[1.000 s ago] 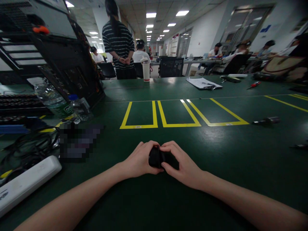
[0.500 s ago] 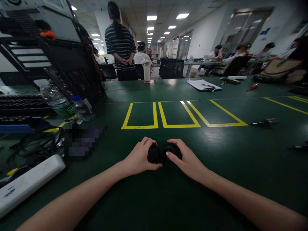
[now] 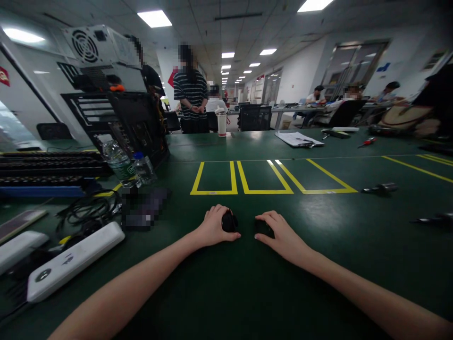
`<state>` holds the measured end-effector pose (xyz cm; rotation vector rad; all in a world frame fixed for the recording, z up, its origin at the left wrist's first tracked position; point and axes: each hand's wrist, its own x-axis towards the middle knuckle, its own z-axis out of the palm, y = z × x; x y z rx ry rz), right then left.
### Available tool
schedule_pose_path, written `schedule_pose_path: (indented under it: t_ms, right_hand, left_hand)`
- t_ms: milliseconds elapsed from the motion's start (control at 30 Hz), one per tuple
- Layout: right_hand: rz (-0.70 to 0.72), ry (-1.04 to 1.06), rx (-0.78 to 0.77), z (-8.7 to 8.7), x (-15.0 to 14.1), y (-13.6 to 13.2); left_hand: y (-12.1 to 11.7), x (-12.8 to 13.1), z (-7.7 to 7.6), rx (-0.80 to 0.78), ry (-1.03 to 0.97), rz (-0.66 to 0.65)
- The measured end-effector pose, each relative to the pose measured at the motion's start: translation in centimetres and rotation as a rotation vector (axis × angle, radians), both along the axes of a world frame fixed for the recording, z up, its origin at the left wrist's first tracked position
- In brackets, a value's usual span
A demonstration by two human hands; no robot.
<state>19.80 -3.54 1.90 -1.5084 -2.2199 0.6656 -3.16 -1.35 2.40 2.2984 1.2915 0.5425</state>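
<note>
My left hand is wrapped round a small black rounded object, whose exact kind I cannot make out. Its thumb and fingers curl about the left side, and the object's right side shows. A short way to the right, my right hand curves round a second dark rounded piece, which blends into the dark green table. A gap of bare table lies between the two pieces. Both hands are low over the table, in front of the yellow tape outlines.
Left stand a water bottle, a blue-capped bottle, cables and a white power strip. Computer frames rise behind. A clipboard, a white cup and dark tools lie farther off. People sit and stand beyond.
My hands have drawn apart, and the gap between the two black pieces has widened. The camera view has tilted up and turned left, showing more of the left side.
</note>
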Motion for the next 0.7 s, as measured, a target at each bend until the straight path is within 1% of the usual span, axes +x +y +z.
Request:
schedule_pose_path:
  t_ms: [67,167,233,300,333,367,400,467,533,600,633,700]
  right_hand:
    - [0.048,0.016,-0.020,0.6,-1.0,-1.1]
    - [0.200,-0.013,-0.113,2.3,-4.2,-3.5]
    - [0.350,-0.039,-0.167,3.4,-7.3,-5.0]
    - [0.534,-0.034,-0.160,4.1,-10.8,-6.0]
    - [0.611,-0.001,-0.142,4.1,-12.5,-6.3]
    - [0.655,0.040,-0.107,3.9,-14.3,-6.4]
    - [0.680,0.083,-0.095,3.6,-16.0,-6.5]
    - [0.684,0.221,-0.111,2.5,-19.5,-6.4]
    - [0.672,0.319,-0.151,1.3,-22.8,-6.3]
    - [0.605,0.397,-0.225,0.5,-25.8,-6.5]
    - [0.583,0.412,-0.267,0.3,-26.9,-6.7]
    - [0.601,0.403,-0.322,0.3,-28.4,-6.9]
  left_hand:
    - [-1.4,-0.5,0.2,-0.010,-0.010,-0.018]
    - [-4.7,-2.3,0.5,-0.020,-0.011,-0.072]
    - [-7.4,-4.2,0.9,-0.034,0.001,-0.101]
    - [-10.1,-6.8,1.5,-0.063,0.032,-0.110]
    - [-11.3,-8.2,1.8,-0.082,0.042,-0.084]
    - [-12.5,-9.8,2.0,-0.098,0.058,-0.045]
    - [-13.5,-11.4,2.1,-0.101,0.074,-0.001]
    - [-15.3,-14.6,1.8,-0.079,0.096,0.114]
    - [-16.7,-17.4,1.0,-0.014,0.090,0.217]
    - [-17.8,-19.5,0.0,0.067,0.053,0.357]
    - [-18.3,-20.3,-0.5,0.093,0.031,0.411]
    - [-18.8,-21.2,-1.2,0.115,-0.006,0.485]
